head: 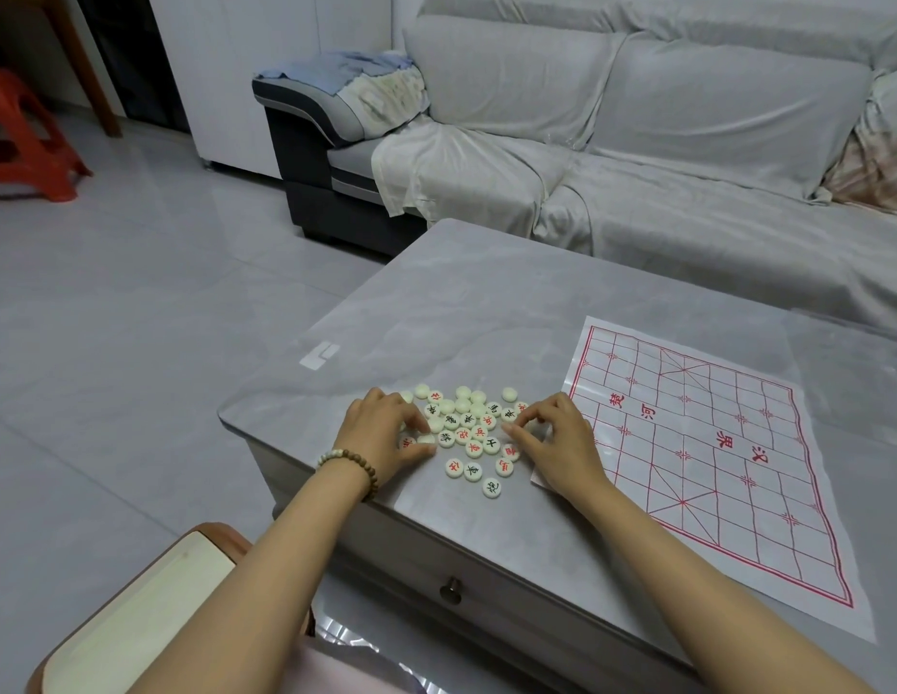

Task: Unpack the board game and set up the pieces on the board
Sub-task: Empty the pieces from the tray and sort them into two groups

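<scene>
A red stool (25, 137) stands on the grey floor at far left. Lower left, a wood-edged seat (136, 618) with a cream top sits just beside the table (486, 303).

The left hand (381, 428), with a bead bracelet (353, 465) on its wrist, lies palm down at the left edge of the pieces (474, 433). Its fingers are bent over a few of them; I cannot tell whether it grips one or only touches them.

The pieces are round white discs in a loose cluster on the table's near left part, not on the board. Some show red characters, some black, and some show a blank face.

The right hand (556, 443) is at the cluster's right edge, fingers curled, thumb and forefinger drawn close together. Whether they pinch a piece I cannot tell.

Just right of that hand the board (736, 468), a thin white sheet with a red grid, lies flat on the table with no pieces on it. A knob (451, 591) shows on the table's front. A covered sofa (636, 142) stands behind.
</scene>
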The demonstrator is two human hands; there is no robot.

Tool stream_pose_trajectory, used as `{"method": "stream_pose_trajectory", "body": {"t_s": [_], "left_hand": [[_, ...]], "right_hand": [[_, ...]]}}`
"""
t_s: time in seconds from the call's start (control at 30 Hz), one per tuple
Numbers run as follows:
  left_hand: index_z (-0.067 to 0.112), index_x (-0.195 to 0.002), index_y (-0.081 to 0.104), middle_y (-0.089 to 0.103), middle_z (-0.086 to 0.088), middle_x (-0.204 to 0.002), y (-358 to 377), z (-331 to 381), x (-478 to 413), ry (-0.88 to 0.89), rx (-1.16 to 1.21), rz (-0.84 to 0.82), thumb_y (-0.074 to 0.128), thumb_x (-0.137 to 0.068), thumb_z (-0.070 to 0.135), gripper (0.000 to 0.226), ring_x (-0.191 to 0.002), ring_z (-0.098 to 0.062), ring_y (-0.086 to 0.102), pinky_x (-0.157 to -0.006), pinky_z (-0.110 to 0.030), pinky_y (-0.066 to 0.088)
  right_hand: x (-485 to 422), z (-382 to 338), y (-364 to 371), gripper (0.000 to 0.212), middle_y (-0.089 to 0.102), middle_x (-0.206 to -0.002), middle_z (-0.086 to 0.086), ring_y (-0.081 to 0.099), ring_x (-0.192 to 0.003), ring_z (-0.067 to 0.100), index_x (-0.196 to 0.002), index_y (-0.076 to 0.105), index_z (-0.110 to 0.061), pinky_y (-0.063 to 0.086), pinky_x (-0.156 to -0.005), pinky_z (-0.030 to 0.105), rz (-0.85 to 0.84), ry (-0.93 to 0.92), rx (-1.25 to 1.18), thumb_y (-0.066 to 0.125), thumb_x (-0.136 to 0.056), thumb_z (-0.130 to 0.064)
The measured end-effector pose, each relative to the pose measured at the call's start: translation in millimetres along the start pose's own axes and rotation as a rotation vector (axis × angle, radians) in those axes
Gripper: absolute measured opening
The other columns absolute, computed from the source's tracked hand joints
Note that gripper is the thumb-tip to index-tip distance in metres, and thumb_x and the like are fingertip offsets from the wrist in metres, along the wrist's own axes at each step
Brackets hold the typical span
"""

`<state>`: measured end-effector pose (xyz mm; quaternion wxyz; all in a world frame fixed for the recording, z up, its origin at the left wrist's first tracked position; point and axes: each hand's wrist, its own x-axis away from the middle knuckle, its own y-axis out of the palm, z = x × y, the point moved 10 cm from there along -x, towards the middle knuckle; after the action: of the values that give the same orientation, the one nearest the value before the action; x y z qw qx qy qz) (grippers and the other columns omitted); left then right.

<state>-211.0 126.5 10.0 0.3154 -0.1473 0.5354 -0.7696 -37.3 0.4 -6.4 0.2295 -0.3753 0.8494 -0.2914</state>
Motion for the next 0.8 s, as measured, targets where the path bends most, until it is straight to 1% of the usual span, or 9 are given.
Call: {"method": "stream_pose_trajectory", "body": {"t_s": [0.07,0.13,0.23,0.33,0.43,0.57,0.67,0.73,0.8], "left_hand": [[0.030,-0.090,0.067,0.060,0.010,-0.098,1,-1,-1,-0.009,0.024,-0.002,0.060,-0.083,0.051,0.023,-0.101,-0.012,0.043,-0.088,-0.028,0.033],[0.027,-0.087,0.068,0.060,0.008,-0.099,5,-1,-2,-0.020,0.048,-0.011,0.057,-0.085,0.050,0.025,-0.101,-0.014,0.043,-0.088,-0.029,0.034],[0.027,-0.086,0.066,0.059,0.006,-0.098,8,-1,-2,-0.036,0.077,-0.015,0.056,-0.086,0.048,0.024,-0.100,-0.015,0.043,-0.088,-0.029,0.034],[0.028,-0.087,0.066,0.059,0.007,-0.097,1,-4,-2,-0.057,0.097,0.031,0.059,-0.085,0.047,0.021,-0.100,-0.015,0.045,-0.085,-0.029,0.036],[0.028,-0.091,0.066,0.059,0.008,-0.095,-11,-13,-1,-0.079,0.126,0.086,0.060,-0.084,0.048,0.022,-0.098,-0.013,0.045,-0.082,-0.027,0.035],[0.030,-0.098,0.064,0.058,0.010,-0.096,-15,-25,4,-0.095,0.156,0.083,0.060,-0.084,0.050,0.025,-0.099,-0.012,0.045,-0.086,-0.029,0.038],[0.032,-0.106,0.063,0.058,0.010,-0.101,-15,-31,5,-0.107,0.157,0.072,0.061,-0.083,0.048,0.029,-0.102,-0.012,0.045,-0.091,-0.031,0.040],[0.032,-0.106,0.064,0.059,0.009,-0.101,-17,-34,4,-0.117,0.143,0.089,0.063,-0.083,0.044,0.026,-0.102,-0.012,0.046,-0.090,-0.030,0.041],[0.031,-0.103,0.065,0.060,0.009,-0.100,-19,-39,3,-0.138,0.128,0.097,0.065,-0.083,0.042,0.023,-0.100,-0.012,0.047,-0.087,-0.029,0.041]], "right_hand": [[0,4,-8,0.009,0.051,-0.089,-0.009,0.052,-0.087,0.010,-0.086,0.069,-0.027,0.042,-0.076,0.025,0.023,-0.005,-0.008,0.072,-0.080,-0.034],[0,11,-11,0.013,0.053,-0.091,-0.010,0.052,-0.086,0.007,-0.094,0.070,-0.030,0.044,-0.076,0.026,0.004,0.002,0.029,0.071,-0.082,-0.034],[1,15,-10,0.019,0.054,-0.091,-0.011,0.050,-0.082,0.005,-0.099,0.069,-0.030,0.043,-0.074,0.025,-0.023,0.011,0.061,0.071,-0.081,-0.034],[0,11,-7,0.017,0.055,-0.093,-0.008,0.052,-0.085,0.011,-0.096,0.068,-0.028,0.045,-0.077,0.029,-0.041,-0.009,0.079,0.070,-0.082,-0.036],[0,7,-2,0.014,0.054,-0.092,-0.009,0.051,-0.085,0.010,-0.089,0.068,-0.026,0.044,-0.080,0.031,-0.077,-0.013,0.066,0.065,-0.085,-0.039],[1,6,2,0.018,0.053,-0.090,-0.010,0.052,-0.085,0.011,-0.082,0.067,-0.023,0.043,-0.085,0.036,-0.102,0.019,0.053,0.061,-0.088,-0.039],[-1,5,-2,0.015,0.053,-0.093,-0.006,0.051,-0.086,0.011,-0.083,0.065,-0.021,0.043,-0.081,0.031,-0.070,0.021,0.098,0.066,-0.084,-0.035],[-2,-3,-5,0.011,0.052,-0.094,-0.006,0.050,-0.087,0.010,-0.083,0.063,-0.023,0.041,-0.078,0.025,-0.043,0.003,0.066,0.069,-0.083,-0.032],[-3,-20,4,0.007,0.051,-0.095,-0.008,0.051,-0.089,0.009,-0.087,0.066,-0.027,0.041,-0.079,0.023,-0.067,-0.049,0.004,0.070,-0.082,-0.031]]}}
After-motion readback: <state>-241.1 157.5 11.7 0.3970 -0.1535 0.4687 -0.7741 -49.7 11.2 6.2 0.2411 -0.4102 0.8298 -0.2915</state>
